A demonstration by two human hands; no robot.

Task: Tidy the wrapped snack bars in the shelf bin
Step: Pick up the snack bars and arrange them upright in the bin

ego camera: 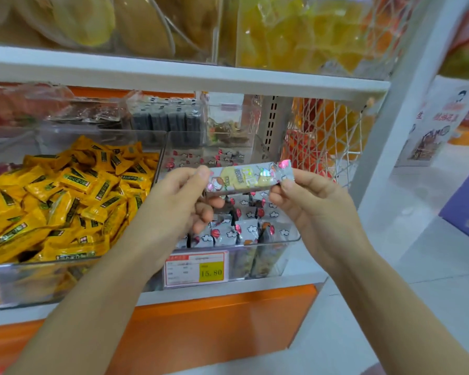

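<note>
A wrapped snack bar [245, 177], silver with a yellow patch and pink spots, is held level above a clear plastic shelf bin [268, 259]. My left hand [186, 197] pinches its left end between thumb and fingers. My right hand [305, 197] pinches its right end. Below the bar, several more silver bars [244, 228] with cloud prints stand on end in rows inside the bin. More of them lie at the back of the bin, partly hidden by my hands.
A clear bin of yellow wrapped snacks [65, 201] sits to the left. A price tag [197, 269] reading 15.80 hangs on the bin's front. A white net basket [325, 136] hangs to the right. A shelf board [173, 74] runs overhead, with dark snack packs [171, 117] behind.
</note>
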